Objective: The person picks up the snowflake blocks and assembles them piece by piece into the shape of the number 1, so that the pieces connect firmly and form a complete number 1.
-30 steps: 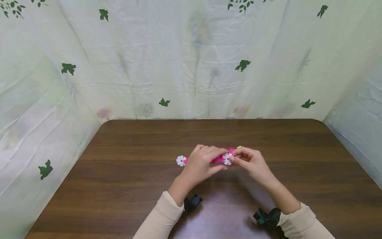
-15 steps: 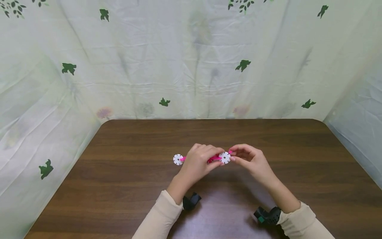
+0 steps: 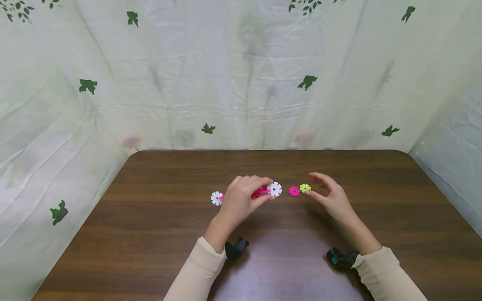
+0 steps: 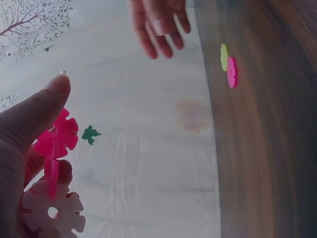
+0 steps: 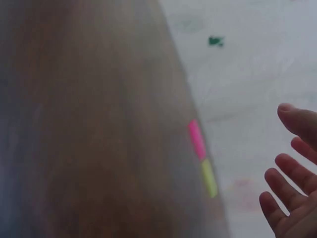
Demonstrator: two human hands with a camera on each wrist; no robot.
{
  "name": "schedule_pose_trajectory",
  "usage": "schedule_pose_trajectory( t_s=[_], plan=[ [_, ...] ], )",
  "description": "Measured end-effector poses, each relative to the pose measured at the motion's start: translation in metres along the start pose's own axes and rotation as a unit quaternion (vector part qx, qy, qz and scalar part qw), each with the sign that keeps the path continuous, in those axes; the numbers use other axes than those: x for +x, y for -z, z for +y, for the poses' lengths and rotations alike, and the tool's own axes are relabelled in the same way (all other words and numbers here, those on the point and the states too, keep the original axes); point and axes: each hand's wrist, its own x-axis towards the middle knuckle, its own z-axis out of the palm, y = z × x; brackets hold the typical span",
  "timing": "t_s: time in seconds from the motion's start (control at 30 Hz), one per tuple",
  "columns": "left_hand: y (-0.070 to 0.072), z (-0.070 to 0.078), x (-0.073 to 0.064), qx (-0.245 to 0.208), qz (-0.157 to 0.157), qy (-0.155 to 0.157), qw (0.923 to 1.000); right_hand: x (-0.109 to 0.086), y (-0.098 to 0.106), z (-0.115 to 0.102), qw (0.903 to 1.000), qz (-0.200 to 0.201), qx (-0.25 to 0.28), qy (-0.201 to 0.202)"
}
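Observation:
My left hand (image 3: 241, 198) grips a joined piece of notched plastic discs, thumb on the near side. A white disc (image 3: 276, 190) sticks out at its right end and another white disc (image 3: 216, 198) at its left. Pink discs (image 4: 60, 131) slot between them, partly covered by the fingers. My right hand (image 3: 336, 201) is held above the table, fingers apart, with nothing in its grasp. Just left of it lie a loose pink disc (image 3: 294, 191) and a yellow-green disc (image 3: 305, 188), flat and side by side on the table.
The brown wooden table (image 3: 169, 234) spreads around both hands, its far edge against a pale curtain (image 3: 233, 83) with green bird shapes. Each wrist bears a black camera, such as the left wrist camera (image 3: 237, 248).
My right hand has let go of the white disc end and moved right, uncovering the loose pink and yellow-green discs. My left hand has shifted left with the joined discs.

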Motion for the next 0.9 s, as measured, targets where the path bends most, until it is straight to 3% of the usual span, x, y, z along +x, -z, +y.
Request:
schedule_pose_trajectory(
  t_s=[0.33, 0.57, 0.9],
  plan=[
    [0.001, -0.004, -0.001, 0.003, 0.002, 0.007, 1.0, -0.003, 0.001, 0.036, 0.9923, -0.086, -0.006, -0.089],
    [0.002, -0.005, -0.001, 0.007, 0.001, 0.008, 0.9999, 0.001, -0.001, 0.042, 0.9884, -0.116, -0.051, -0.084],
    [0.002, -0.005, 0.0, 0.008, 0.005, 0.001, 1.0, 0.006, -0.007, 0.042, 0.9897, -0.104, -0.074, -0.064]
  ],
)
